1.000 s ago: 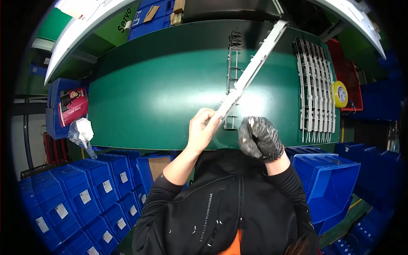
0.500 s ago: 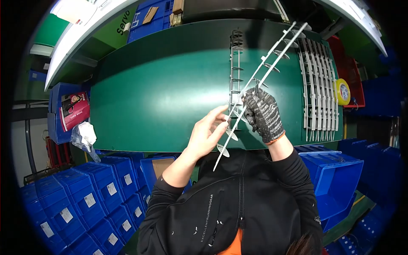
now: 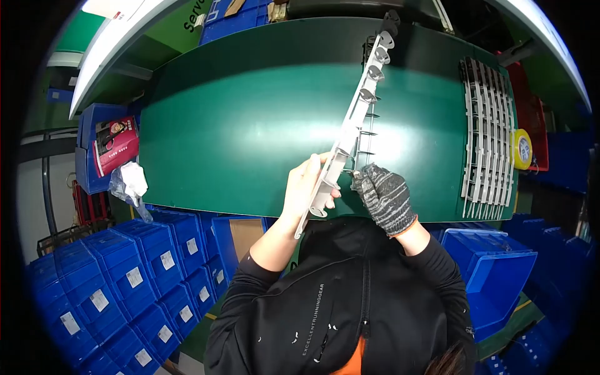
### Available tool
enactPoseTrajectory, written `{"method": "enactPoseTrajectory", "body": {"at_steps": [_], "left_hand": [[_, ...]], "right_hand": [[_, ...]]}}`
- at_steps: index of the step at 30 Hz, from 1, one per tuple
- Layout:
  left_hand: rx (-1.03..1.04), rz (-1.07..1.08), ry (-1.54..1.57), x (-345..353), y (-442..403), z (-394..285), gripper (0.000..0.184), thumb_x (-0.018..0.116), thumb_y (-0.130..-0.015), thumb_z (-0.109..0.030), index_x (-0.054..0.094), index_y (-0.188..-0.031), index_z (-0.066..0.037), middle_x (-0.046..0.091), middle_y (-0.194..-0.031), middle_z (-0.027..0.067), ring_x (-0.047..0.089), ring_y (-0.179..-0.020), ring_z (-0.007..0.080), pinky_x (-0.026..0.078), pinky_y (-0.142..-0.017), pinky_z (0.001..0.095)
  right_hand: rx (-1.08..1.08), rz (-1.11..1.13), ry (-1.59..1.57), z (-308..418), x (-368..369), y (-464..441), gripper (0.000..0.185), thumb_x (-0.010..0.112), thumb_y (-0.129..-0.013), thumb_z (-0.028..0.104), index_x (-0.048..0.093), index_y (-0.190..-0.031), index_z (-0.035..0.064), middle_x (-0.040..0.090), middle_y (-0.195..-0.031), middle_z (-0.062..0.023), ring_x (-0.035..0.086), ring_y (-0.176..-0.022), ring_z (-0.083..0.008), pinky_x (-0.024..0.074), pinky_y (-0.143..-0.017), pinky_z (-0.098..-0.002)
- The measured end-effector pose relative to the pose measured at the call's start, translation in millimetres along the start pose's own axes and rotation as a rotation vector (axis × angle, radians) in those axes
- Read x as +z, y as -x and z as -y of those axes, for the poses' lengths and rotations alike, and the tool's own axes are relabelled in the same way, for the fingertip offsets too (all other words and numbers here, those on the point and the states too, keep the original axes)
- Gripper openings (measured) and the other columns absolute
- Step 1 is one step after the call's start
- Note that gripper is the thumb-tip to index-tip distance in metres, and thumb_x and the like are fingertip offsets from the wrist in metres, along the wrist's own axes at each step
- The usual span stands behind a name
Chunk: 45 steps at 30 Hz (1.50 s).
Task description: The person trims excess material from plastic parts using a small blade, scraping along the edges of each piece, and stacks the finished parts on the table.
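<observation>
My bare left hand (image 3: 303, 190) is closed around the lower part of a long pale strip with rounded tabs (image 3: 352, 128). The strip slants up and to the right above the table, one broad face toward me. My right hand (image 3: 385, 197), in a dark knitted glove, is just right of the strip's lower part. Its fingers are curled with the tips pinched together; anything between them is too small to make out. Behind the held strip, a similar strip (image 3: 367, 134) lies on the green table (image 3: 237, 137), partly covered.
A row of similar strips (image 3: 487, 137) lies at the table's right end, beside a yellow tape roll (image 3: 522, 150) and a red bin (image 3: 539, 140). On the left, a red packet (image 3: 117, 147) sits in a blue box. Blue crates (image 3: 134, 275) flank my body.
The held strip has turned about its length, showing a broad face, and stands steeper. My left hand has closed around it. My right hand has come down and off the strip's middle.
</observation>
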<state>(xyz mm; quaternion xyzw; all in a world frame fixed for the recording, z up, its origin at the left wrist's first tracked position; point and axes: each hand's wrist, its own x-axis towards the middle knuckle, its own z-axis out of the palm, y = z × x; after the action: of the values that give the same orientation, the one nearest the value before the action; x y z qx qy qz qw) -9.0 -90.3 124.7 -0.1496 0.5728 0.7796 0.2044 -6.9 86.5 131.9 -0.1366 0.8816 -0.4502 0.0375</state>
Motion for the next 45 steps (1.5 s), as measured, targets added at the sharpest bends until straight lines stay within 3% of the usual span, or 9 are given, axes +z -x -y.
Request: {"method": "enactPoseTrajectory", "body": {"at_steps": [5,9,17,23,26,33,39,43,45], "left_hand": [[0.013,-0.015,0.054,1,-4,1,0.053,0.036,-0.092,-0.042,0.048,-0.114,0.005,0.055,-0.059,0.011,0.056,-0.041,0.0172,0.046,-0.033,0.0244],[0.003,-0.033,0.124,-5,-10,9,0.056,0.036,-0.091,-0.045,0.047,-0.115,0.004,0.054,-0.058,0.0109,0.055,-0.04,0.0177,0.045,-0.033,0.0245],[-0.009,-0.147,0.171,-58,-40,80,0.047,0.041,-0.091,-0.038,0.046,-0.115,0.002,0.058,-0.064,0.0151,0.055,-0.043,0.0189,0.047,-0.039,0.0275],[-0.12,0.041,-0.524,-75,-49,89,0.035,0.045,-0.086,-0.011,0.048,-0.12,-0.002,0.063,-0.079,0.0096,0.061,-0.065,0.0138,0.049,-0.058,0.025],[0.004,-0.012,-0.794,-80,-54,49,0.029,0.048,-0.086,-0.013,0.055,-0.111,-0.001,0.063,-0.08,0.0069,0.059,-0.068,0.0111,0.048,-0.06,0.0233],[0.465,-0.311,-0.154,-69,-70,-60,0.04,0.051,-0.088,-0.021,0.045,-0.119,0.004,0.055,-0.109,0.0147,0.058,-0.087,0.018,0.049,-0.072,0.0303],[0.697,-0.221,0.238,-76,-60,-115,0.025,0.049,-0.089,-0.023,0.054,-0.093,0.001,0.053,-0.07,0.0056,0.051,-0.057,0.0115,0.043,-0.049,0.0233],[0.992,-0.228,0.253,-58,-6,-171,0.024,0.046,-0.091,-0.021,0.055,-0.087,0.001,0.053,-0.06,0.0039,0.045,-0.041,0.0074,0.034,-0.035,0.0156],[1.182,-0.112,0.162,-45,26,-190,0.024,0.046,-0.091,-0.019,0.056,-0.086,0.003,0.055,-0.058,0.0058,0.045,-0.038,0.0063,0.032,-0.032,0.0134]], "right_hand": [[-0.081,0.112,0.075,-3,0,-3,0.018,0.053,-0.082,0.019,0.061,-0.082,0.0029,0.06,-0.076,-0.0152,0.057,-0.069,-0.0317,0.0454,-0.06,-0.0392],[0.226,0.135,-0.365,-7,-9,-10,0.021,0.051,-0.084,0.022,0.061,-0.082,0.0036,0.06,-0.076,-0.0146,0.058,-0.071,-0.0313,0.0457,-0.063,-0.0394],[0.349,0.213,0.607,-59,31,-41,0.048,0.054,-0.077,0.044,0.058,-0.105,0.0049,0.051,-0.113,-0.0146,0.05,-0.103,-0.028,0.046,-0.082,-0.0376],[0.378,0.29,0.733,-55,36,-31,0.042,0.052,-0.077,0.036,0.058,-0.104,0.0049,0.05,-0.112,-0.0145,0.047,-0.105,-0.0292,0.0448,-0.084,-0.0385],[0.213,0.098,0.667,-55,21,-11,0.032,0.052,-0.073,0.028,0.061,-0.093,0.0051,0.053,-0.103,-0.0119,0.048,-0.098,-0.0275,0.046,-0.079,-0.0374],[-0.346,-0.075,0.287,-6,-10,46,0.022,0.058,-0.06,0.018,0.061,-0.078,0.0064,0.057,-0.088,-0.0096,0.054,-0.08,-0.0264,0.048,-0.062,-0.0373],[-0.438,0.111,0.32,7,-3,56,0.031,0.063,-0.058,0.019,0.064,-0.088,0.009,0.059,-0.097,-0.0093,0.056,-0.085,-0.0262,0.0483,-0.069,-0.0361],[-0.397,-0.255,0.212,11,-16,47,0.026,0.064,-0.069,0.014,0.063,-0.095,0.0093,0.06,-0.094,-0.0102,0.058,-0.082,-0.0239,0.0488,-0.069,-0.0313],[-0.215,-0.563,-0.251,-1,-8,40,0.019,0.055,-0.08,0.019,0.062,-0.093,0.0067,0.06,-0.079,-0.0084,0.058,-0.072,-0.0217,0.047,-0.065,-0.0302]]}}
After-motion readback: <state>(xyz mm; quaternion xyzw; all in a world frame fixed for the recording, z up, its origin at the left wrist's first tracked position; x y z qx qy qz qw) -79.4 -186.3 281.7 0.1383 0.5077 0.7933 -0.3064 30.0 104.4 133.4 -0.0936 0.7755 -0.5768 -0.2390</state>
